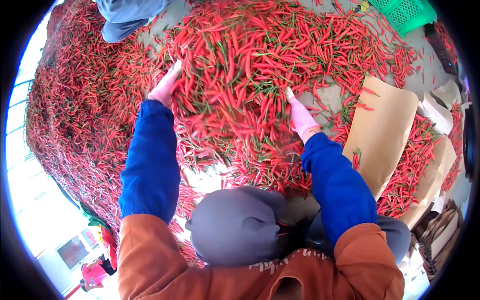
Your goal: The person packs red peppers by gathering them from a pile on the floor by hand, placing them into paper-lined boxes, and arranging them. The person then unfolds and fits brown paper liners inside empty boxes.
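Note:
Red chili peppers (235, 65) with green stems lie in a thick heap in front of my knees, partly smeared by motion. At the heap's left side is my left hand (168, 85), its palm against the peppers and its fingers partly buried. My right hand (301, 114) is at the right side of the heap, thumb raised, the other fingers hidden under peppers. A mass of peppers lies between the two hands. Blue sleeve covers reach down to both wrists.
A brown paper sheet (382, 130) with a few peppers on it lies at the right. A green basket (407, 15) stands at the top right. Another person's leg (122, 22) shows at the top left. A person in pink (94, 274) is at the lower left.

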A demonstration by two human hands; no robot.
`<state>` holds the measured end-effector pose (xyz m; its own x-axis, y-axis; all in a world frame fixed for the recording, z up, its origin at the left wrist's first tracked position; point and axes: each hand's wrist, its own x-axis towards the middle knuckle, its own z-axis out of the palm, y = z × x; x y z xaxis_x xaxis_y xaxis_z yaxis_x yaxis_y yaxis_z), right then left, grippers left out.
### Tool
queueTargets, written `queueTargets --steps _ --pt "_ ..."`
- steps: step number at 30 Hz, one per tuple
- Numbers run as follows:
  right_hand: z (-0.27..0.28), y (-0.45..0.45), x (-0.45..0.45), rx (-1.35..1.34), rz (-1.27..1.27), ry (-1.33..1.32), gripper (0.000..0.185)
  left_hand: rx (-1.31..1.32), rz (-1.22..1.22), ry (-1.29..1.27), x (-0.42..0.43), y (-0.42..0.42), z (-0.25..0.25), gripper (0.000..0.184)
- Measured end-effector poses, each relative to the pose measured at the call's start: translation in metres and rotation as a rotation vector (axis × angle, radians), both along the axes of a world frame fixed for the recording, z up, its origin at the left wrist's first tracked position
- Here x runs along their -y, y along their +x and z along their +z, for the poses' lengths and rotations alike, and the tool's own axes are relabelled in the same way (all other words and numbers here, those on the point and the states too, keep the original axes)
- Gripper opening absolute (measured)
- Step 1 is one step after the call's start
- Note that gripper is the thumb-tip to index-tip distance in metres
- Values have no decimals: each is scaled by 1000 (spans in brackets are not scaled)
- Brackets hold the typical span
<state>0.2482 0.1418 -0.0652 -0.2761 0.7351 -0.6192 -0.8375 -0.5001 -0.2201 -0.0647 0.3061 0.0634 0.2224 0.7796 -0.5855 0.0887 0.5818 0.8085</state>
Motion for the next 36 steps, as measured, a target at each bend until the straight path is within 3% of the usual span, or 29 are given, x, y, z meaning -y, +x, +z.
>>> queueTargets --steps 3,4,6,7,10,11,12,14,15,17,19,20,22,23,28,31,33,36 --pt "19 -4 17 -23 25 0 48 -233 -571 384 11 -12 4 55" --pt "27 -3 23 -20 43 -13 47 -166 -384 201 18 -14 1 62" --pt "15 0 31 -75 26 96 53 -77 -304 42 46 -11 6 69" --pt "14 2 32 -60 39 99 58 -73 -394 120 58 -4 7 76" --pt "1 10 25 -12 93 12 59 -381 -515 319 58 -2 -15 73" --pt "1 12 20 0 76 -13 55 -1101 -782 331 40 -12 -19 64" --pt "4 14 18 11 54 -42 51 -1111 -772 598 34 -19 -22 62" --pt "3 9 15 123 50 -38 55 -365 -279 155 29 -20 -50 66" --pt "-7 7 11 146 50 -32 57 -231 -160 28 13 -29 -80 68" --pt "18 2 7 150 149 -91 62 -50 -31 -204 10 -22 -81 68" --pt "27 -9 10 126 118 33 65 -119 -176 -101 26 -16 -67 63" --pt "26 -13 14 86 111 100 65 40 -160 -198 49 8 -30 64" --pt "35 -10 19 81 144 124 61 -32 -285 -122 73 28 -3 66" --pt "32 -8 23 93 155 155 60 -34 -528 75 75 31 -9 70" --pt "39 -3 31 52 108 144 59 67 -440 -51 100 77 4 75" --pt "39 -5 29 122 140 73 45 -29 -428 59 101 78 -12 74" --pt "37 -15 30 208 109 25 40 -45 -316 -81 102 81 7 71" --pt "66 -12 37 261 168 57 49 54 -229 -53 123 80 15 61"
